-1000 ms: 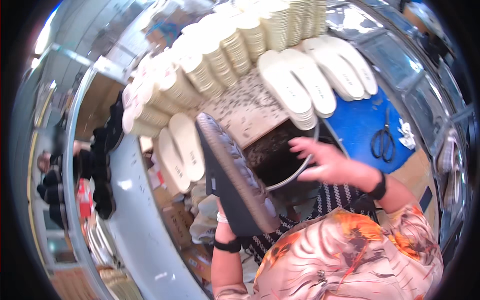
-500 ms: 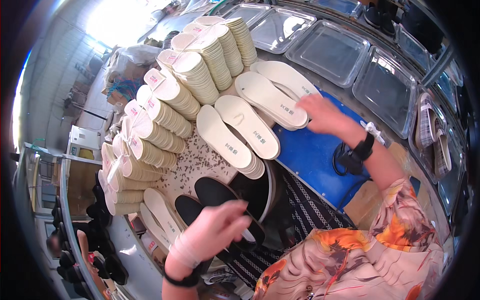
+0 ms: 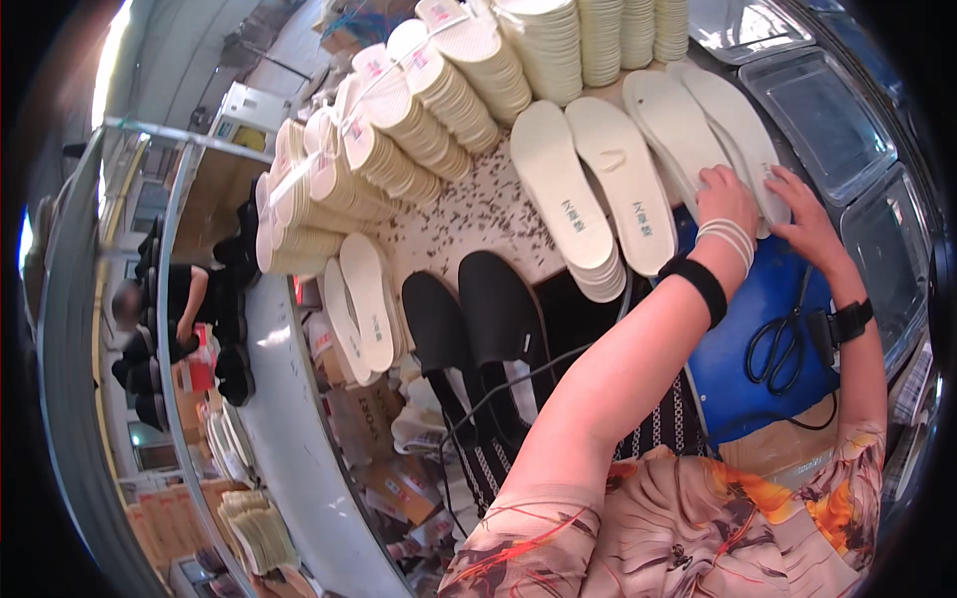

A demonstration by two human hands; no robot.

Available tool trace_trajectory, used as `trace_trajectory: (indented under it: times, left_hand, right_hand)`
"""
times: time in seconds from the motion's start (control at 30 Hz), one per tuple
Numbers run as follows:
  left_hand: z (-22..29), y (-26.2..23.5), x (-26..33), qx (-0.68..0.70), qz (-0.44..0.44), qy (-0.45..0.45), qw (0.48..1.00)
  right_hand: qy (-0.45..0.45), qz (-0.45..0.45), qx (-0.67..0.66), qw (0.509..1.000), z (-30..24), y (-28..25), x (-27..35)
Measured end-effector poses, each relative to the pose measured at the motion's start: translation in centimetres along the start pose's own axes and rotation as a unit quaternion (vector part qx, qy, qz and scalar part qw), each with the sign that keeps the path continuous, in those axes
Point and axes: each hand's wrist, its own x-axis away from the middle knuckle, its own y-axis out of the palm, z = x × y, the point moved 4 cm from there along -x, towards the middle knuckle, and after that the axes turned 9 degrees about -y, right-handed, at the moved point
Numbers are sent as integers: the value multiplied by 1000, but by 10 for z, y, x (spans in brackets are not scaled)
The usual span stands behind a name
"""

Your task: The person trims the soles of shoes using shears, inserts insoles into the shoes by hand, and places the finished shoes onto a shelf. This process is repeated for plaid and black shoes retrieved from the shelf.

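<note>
Cream insoles (image 3: 698, 125) in a low stack at the far right of the worktop (image 3: 469, 214) are what both hands are on. The left hand (image 3: 726, 194) lies flat on the near end of the top insole with its fingers spread, and the right hand (image 3: 802, 214) touches the edge of the same stack just beside it; neither hand closes around anything, so I judge that the picking up of an insole is only starting.

Two black slip-on shoes (image 3: 478, 329) lie side by side at the near edge of the worktop, with their openings toward the person, and I cannot tell if they already have insoles inside. A second stack of cream insoles (image 3: 593, 194) lies between the shoes and the hands. Many tied bundles of insoles (image 3: 399, 130) stand behind, so much material seems to be left.

The insoles are thin, flat and matte, with a foot outline and a small print in the middle. The shoes look like soft dark cloth. The worktop is pale with dark speckles. Black scissors (image 3: 778, 344) lie on a smooth blue mat (image 3: 768, 289) under the right forearm.
</note>
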Motion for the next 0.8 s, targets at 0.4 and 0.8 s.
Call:
trace_trajectory:
  times: [0.4,0.8]
  left_hand:
    - [-14,-9,17,163,-4,-13,987]
    - [-39,0,8,151,32,-23,988]
  right_hand:
    - [-1,2,113,994,6,20,4]
    - [-91,12,63,994,-8,15,-18]
